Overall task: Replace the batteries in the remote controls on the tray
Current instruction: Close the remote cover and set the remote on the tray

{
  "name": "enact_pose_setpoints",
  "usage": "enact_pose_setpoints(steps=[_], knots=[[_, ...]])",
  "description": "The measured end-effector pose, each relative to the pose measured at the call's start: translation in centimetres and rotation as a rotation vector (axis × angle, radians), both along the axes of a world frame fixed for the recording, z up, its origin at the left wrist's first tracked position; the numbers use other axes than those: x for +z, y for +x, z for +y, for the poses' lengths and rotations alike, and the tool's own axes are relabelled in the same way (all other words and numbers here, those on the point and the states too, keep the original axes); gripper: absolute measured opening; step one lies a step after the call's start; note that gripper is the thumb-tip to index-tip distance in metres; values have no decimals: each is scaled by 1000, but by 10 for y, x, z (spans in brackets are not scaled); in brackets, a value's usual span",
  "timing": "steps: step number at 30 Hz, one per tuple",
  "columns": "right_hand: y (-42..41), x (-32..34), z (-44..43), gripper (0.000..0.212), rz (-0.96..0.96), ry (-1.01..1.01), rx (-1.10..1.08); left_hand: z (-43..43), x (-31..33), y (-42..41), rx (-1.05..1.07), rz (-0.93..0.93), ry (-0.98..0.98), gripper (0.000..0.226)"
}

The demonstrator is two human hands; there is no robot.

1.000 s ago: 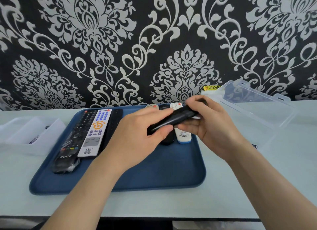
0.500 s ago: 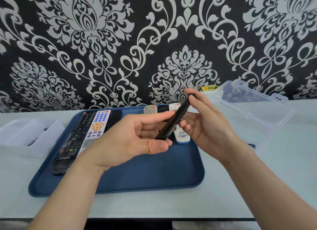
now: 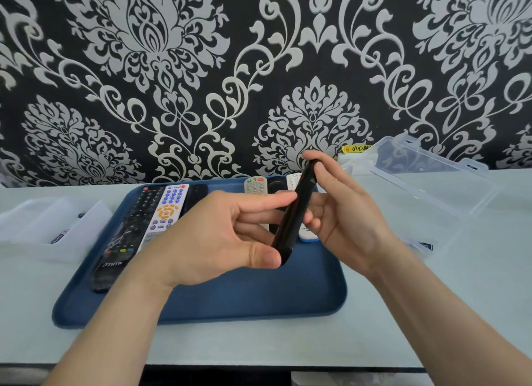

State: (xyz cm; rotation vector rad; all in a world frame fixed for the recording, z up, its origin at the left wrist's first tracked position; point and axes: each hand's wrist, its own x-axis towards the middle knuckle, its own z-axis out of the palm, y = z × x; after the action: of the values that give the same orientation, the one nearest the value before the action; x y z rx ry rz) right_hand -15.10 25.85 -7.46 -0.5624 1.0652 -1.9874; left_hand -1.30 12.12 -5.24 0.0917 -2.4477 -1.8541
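Remote (image 3: 293,210), slim and black, held near-upright at frame centre, above blue tray (image 3: 259,293). Left hand (image 3: 213,241) pinches its lower end between thumb and fingers. Right hand (image 3: 342,213) grips the upper half, fingers curled round it. Other remotes (image 3: 169,210) lie on tray, centre-left and behind the hands.

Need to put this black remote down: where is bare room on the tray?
Bare: the tray's near half, right of the long remotes, and the table strip before it. Crowded: tray's left side and back edge, with small remotes.
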Motion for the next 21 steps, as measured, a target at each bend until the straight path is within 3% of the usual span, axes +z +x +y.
enact_pose_setpoints(steps=[8,13,17,21], knots=[[5,-2,-7,17,132,144,-223,-3,-3,-1,-97,-75,52,65],[15,-9,-16,32,358,256,-190,19,-20,-17,196,-112,-129,17],[2,-17,-13,40,765,488,-315,-2,-13,-17,592,-45,-106,22],[-1,-24,-9,41,1176,709,-290,-31,-29,-13,692,-273,-386,22]])
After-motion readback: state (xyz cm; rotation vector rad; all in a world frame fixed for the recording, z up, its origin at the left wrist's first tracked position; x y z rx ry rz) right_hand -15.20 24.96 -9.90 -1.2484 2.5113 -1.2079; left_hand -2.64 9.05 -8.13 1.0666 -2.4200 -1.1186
